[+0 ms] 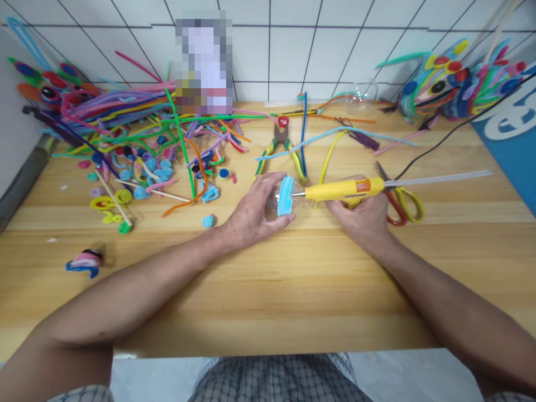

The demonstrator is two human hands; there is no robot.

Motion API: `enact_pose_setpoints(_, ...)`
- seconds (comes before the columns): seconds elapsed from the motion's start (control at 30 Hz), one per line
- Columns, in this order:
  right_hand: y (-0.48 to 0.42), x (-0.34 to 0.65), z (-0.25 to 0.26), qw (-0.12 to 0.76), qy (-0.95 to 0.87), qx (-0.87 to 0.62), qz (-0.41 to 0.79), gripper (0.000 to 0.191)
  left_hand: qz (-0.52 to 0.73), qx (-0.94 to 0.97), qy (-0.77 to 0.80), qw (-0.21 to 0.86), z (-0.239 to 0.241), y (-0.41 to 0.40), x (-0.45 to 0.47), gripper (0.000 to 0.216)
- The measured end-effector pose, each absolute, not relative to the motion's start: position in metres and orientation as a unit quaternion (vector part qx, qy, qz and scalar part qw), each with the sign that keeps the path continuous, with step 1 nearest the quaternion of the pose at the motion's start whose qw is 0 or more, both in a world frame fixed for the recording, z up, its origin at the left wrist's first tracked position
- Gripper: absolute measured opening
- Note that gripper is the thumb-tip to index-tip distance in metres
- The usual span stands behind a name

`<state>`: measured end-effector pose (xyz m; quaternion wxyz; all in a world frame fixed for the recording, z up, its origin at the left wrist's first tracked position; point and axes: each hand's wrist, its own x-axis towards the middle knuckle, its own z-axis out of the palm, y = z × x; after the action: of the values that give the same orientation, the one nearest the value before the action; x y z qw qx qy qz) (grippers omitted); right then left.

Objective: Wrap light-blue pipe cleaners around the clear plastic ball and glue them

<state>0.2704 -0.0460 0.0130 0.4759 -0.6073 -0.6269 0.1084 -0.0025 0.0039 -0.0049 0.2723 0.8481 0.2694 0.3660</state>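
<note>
L grip (253, 209) is curled round a clear, glossy plastic ball (273, 204), thumb below, fingers above; the ball's midway btwn the forearms, just over the wood, and wears a fuzzy light-blue band (286, 196), ridged like stacked cord. R grip (364, 218) is wrapped firmly round a smooth yellow glue gun (335, 191). Its thin metal nozzle (298, 194) points L at the band's R edge; can't tell if tip's actually touching. A straight translucent glue stick (439, 178) juts out the back, w/ a thin black cord (435, 142) trailing up R.

Close by the R wrist: scissors (401, 196), red & yellow loops, partly under the gun's rear. Beyond the ball, pliers (280, 135) lie splayed, w/ a bendy light-blue stem (320, 135) across the handles. Far L is crowded: a heap of soft, fuzzy stems (117, 109), plus curls, coils & slim wooden sticks (114, 198). One tight blue coil (208, 221) sits near the L wrist.

Edges: white tile wall (293, 56) shuts off the back; fuzzy-covered decorated pieces (435, 84) fill the far R corner. Most elbow room's in front, where smooth, pale-grained tabletop (268, 301) runs from the hands to its straight front edge, nr the person's checked clothing (272, 379).
</note>
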Motion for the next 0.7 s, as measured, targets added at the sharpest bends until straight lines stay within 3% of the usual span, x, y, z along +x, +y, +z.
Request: enact_pose_setpoints(0.7,-0.0458,0.2704,0.0121,0.478,-0.627,-0.606,0.101,0.016,0.361,0.852,0.269,0.269,-0.0034,0.005,-0.003,0.08)
